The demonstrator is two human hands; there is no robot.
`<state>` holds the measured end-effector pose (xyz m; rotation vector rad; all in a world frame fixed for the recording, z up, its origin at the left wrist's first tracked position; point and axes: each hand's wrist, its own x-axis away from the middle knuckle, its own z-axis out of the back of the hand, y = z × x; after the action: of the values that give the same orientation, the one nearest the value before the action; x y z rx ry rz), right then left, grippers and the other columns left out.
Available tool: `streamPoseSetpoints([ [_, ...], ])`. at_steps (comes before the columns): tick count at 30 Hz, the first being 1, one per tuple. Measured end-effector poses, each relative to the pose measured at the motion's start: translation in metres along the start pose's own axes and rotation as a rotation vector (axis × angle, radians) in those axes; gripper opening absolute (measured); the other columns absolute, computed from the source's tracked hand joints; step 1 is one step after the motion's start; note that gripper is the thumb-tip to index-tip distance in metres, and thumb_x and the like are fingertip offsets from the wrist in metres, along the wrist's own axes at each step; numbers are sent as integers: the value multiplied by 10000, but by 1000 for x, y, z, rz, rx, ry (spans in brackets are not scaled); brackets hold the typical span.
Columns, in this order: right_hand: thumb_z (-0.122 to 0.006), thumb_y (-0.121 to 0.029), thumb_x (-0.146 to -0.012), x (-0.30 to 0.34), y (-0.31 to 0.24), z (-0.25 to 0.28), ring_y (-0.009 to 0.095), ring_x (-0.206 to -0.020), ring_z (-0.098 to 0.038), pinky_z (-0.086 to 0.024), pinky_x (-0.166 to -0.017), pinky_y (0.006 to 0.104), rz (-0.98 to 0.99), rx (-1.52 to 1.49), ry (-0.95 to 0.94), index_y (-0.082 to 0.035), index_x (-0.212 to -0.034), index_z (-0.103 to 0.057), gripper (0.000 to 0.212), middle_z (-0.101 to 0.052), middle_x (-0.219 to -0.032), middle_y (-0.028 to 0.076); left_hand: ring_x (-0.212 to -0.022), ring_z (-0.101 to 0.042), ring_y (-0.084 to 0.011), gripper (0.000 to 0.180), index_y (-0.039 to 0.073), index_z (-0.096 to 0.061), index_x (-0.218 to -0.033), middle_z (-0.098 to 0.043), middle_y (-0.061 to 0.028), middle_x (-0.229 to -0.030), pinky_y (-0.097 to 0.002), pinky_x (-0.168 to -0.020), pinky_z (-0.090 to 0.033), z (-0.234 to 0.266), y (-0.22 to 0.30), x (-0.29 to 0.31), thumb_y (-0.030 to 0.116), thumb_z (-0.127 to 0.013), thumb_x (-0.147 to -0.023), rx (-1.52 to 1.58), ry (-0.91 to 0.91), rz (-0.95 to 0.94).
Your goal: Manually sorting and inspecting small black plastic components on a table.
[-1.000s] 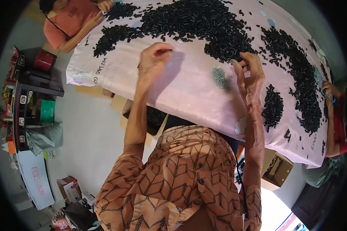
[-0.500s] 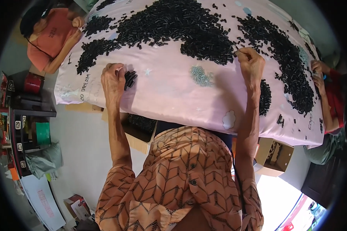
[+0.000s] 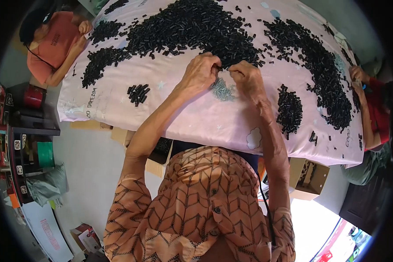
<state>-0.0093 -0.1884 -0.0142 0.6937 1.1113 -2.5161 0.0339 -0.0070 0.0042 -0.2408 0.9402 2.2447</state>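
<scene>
My left hand and my right hand are close together in front of a big heap of short black tube-like pieces. Both are closed in a pinch, fingertips facing each other across a narrow gap. Whatever sits in the fingertips is too small and dark against the heap to name. Just below the hands lies a patch of small clear, greenish slivers, partly covered by my left hand. A small pile of black pieces lies to the left, and a larger oval pile is beside my right forearm.
A pink printed cloth covers the table. Another long black heap curves down the right side. One person in an orange shirt works at the left edge; another person's hands are at the right edge. Open cardboard boxes stand below.
My left hand has left the small left pile and moved right. My right hand has moved left from the heap's right edge, so the two now meet near the middle.
</scene>
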Motion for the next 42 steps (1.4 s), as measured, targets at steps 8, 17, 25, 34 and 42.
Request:
streamPoseSetpoints([
  [8, -635, -121, -782, 4, -10, -18, 296, -715, -622, -503, -633, 385, -76, 234, -39, -29, -869, -661, 129, -610, -822, 122, -785, -624, -289, 196, -25, -623, -882, -593, -151, -824, -367, -696, -498, 1, 2, -7, -96, -527, -727, 35, 72, 57],
  [17, -614, -77, -783, 5, -10, -18, 309, -715, -623, -505, -642, 391, -56, 224, -21, -41, -818, -643, 57, -627, -801, 115, -758, -576, -333, 166, -4, -649, -880, -557, -132, -824, -394, -675, -480, -4, 1, -9, -4, -592, -724, -78, 38, -14],
  [25, -605, 104, -795, -5, -18, 5, 134, -721, -636, -484, -593, 228, -273, -664, 1, 7, -917, -669, 168, -628, -804, 40, -700, -593, -142, 141, -22, -635, -903, -623, -82, -816, -268, -621, -477, 10, 5, 14, -49, -606, -767, 562, 15, 273],
  [34, -694, -59, -802, 0, -27, 19, 171, -826, -644, -501, -739, 311, -217, -960, -84, 49, -974, -653, 207, -614, -899, 73, -756, -603, -95, 248, -35, -621, -1045, -642, -59, -882, -211, -691, -497, 3, 2, 18, -79, -612, -802, 1165, -8, 316],
  [42, -646, 46, -759, -1, -38, 7, 96, -682, -614, -479, -605, 204, -163, -641, 30, 25, -871, -642, 114, -629, -807, 54, -755, -603, -88, 225, -33, -628, -1024, -646, -53, -866, -209, -701, -497, 6, 0, 23, -67, -634, -802, 1058, 1, 269],
])
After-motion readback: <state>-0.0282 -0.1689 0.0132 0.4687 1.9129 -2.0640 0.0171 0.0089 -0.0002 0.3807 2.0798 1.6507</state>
